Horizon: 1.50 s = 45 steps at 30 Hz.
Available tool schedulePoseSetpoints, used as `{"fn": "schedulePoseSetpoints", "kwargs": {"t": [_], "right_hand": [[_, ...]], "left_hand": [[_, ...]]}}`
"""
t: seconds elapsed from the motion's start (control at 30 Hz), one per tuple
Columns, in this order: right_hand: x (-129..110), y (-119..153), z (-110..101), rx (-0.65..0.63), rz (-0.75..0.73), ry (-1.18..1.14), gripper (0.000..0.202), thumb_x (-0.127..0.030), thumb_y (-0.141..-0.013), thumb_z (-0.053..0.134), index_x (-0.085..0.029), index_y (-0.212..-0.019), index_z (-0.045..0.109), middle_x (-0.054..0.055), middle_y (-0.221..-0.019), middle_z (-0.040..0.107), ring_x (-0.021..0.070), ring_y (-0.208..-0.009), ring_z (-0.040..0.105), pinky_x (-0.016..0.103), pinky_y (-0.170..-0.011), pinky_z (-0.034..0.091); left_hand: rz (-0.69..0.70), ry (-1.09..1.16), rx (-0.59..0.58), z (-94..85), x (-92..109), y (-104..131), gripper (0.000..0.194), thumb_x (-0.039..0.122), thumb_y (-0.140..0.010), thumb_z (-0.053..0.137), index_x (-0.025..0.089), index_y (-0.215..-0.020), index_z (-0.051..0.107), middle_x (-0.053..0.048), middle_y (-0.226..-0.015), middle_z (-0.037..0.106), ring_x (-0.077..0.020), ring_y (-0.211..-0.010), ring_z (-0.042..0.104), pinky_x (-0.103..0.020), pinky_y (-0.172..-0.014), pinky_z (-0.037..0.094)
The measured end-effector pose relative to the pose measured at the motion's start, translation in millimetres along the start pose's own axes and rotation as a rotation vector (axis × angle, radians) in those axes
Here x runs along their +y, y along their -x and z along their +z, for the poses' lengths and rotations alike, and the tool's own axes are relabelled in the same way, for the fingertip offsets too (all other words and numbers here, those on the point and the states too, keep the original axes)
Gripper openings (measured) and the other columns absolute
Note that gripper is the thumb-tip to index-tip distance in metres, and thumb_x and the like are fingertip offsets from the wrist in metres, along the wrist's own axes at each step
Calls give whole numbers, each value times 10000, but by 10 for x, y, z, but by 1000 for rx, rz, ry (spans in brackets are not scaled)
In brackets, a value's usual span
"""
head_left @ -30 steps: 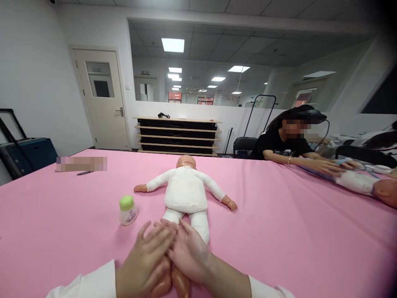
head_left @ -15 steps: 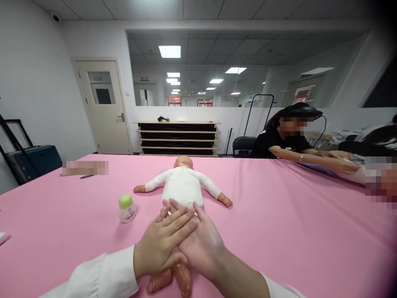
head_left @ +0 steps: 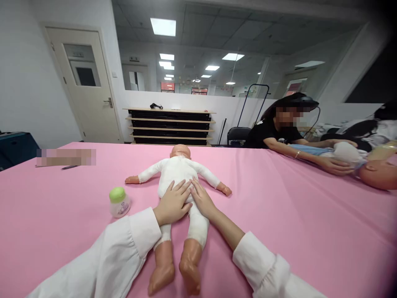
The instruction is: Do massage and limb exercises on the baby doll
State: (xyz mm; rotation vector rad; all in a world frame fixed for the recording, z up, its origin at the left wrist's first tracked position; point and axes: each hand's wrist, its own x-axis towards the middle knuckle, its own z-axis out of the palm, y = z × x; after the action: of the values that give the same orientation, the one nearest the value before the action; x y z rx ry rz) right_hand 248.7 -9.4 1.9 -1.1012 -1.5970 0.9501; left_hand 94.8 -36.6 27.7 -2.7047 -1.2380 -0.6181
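A baby doll [head_left: 178, 167] in a white suit lies on the pink cloth [head_left: 266, 231], its arms spread, the back of its head away from me and its bare feet toward me. My left hand [head_left: 174, 202] rests palm down on the doll's lower back, fingers spread. Beside it my right hand [head_left: 202, 198] lies flat on the right side of the lower back and hip, fingers stretched out. Neither hand grips anything. To the left of the doll stands a small jar [head_left: 119, 203] with a green lid.
Across the table at the right, a person [head_left: 279, 128] in black has hands on another doll [head_left: 378, 174]. A blurred flat item [head_left: 66, 157] and a dark pen-like object [head_left: 70, 167] lie at the far left. Behind are a low shelf [head_left: 169, 128] and a chair [head_left: 238, 134].
My hands were pressed together, palm to palm, above the doll's legs. They have parted and moved forward onto its lower back. The view has tilted down, and the other doll shows more.
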Motion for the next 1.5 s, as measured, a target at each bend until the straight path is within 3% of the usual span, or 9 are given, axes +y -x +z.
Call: {"fn": "schedulePoseSetpoints", "kwargs": {"t": [0.17, 0.4, 0.6, 0.77, 0.83, 0.93, 1.17, 1.33, 1.5], "right_hand": [[-23, 52, -34, -1, 12, -75, 647, -575, -774, 530, -206, -1301, 471, 61, -1482, 246, 155, -1391, 146, 325, -1141, 57], [-132, 136, -3, 19, 57, -59, 645, -514, -752, 575, -188, -1299, 470, 71, -1476, 257, 173, -1387, 171, 355, -1142, 90], [-282, 244, -21, 157, -55, -49, 274, -301, -795, 524, -180, -1006, 650, 86, -1323, 486, 195, -1276, 392, 384, -1109, 226], [-421, -137, -67, 133, -296, 167, 283, -205, -821, 408, -207, -934, 667, 50, -1206, 584, 184, -1227, 447, 407, -1092, 267], [-423, -364, -23, 126, -306, 304, 369, -220, -828, 387, -183, -1120, 609, 63, -1319, 497, 186, -1283, 384, 419, -1108, 236], [-354, -589, 102, 5, -151, 526, 489, -263, -853, 365, -161, -1324, 444, 66, -1443, 326, 200, -1366, 237, 476, -1126, 134], [-110, -604, 33, -75, 1, 621, 478, -339, -896, 325, -257, -1362, 391, 3, -1496, 186, 197, -1401, 98, 532, -1110, 23], [193, -585, -255, 52, 85, 568, 529, -427, -912, 248, -233, -1396, 336, 43, -1516, 83, 207, -1406, 46, 521, -1111, 48], [392, -600, -291, 381, 69, 638, 535, -366, -896, 232, -163, -1367, 384, 79, -1496, 183, 244, -1390, 143, 553, -1087, 144]], "left_hand": [[-110, 45, 30, -59, -8, 27, 426, 338, -890, 404, 269, -1307, 457, -12, -1423, 380, -227, -1357, 253, -531, -1104, 169], [-533, 59, 166, -70, -71, 128, 506, 435, -908, 320, 249, -1372, 391, -79, -1480, 256, -358, -1358, 188, -614, -1037, 203], [-506, 85, 246, -180, -62, 133, 466, 381, -914, 331, 184, -1316, 463, -135, -1358, 448, -323, -1246, 398, -555, -998, 311], [-473, 228, 419, -304, -302, -217, 427, 247, -899, 331, 115, -1283, 463, -126, -1117, 614, -233, -1027, 557, -419, -917, 421], [-408, 265, 459, -228, -436, -368, 437, 224, -869, 381, 122, -1287, 462, -118, -1211, 569, -222, -1141, 497, -408, -1001, 364], [-333, 376, 319, 29, -630, -477, 503, 270, -859, 423, 156, -1348, 401, -90, -1385, 425, -219, -1318, 321, -430, -1098, 238], [-542, 564, 137, 401, -948, -327, 496, 415, -911, 330, 265, -1383, 356, -19, -1499, 203, -235, -1399, 99, -512, -1117, 94], [-591, 515, 158, 372, -981, -299, 491, 426, -914, 309, 293, -1384, 354, 7, -1493, 219, -264, -1398, 79, -554, -1104, 39], [-669, 538, 220, 427, -1028, -307, 501, 413, -918, 284, 228, -1373, 384, -14, -1477, 269, -275, -1391, 115, -543, -1111, 40]]}}
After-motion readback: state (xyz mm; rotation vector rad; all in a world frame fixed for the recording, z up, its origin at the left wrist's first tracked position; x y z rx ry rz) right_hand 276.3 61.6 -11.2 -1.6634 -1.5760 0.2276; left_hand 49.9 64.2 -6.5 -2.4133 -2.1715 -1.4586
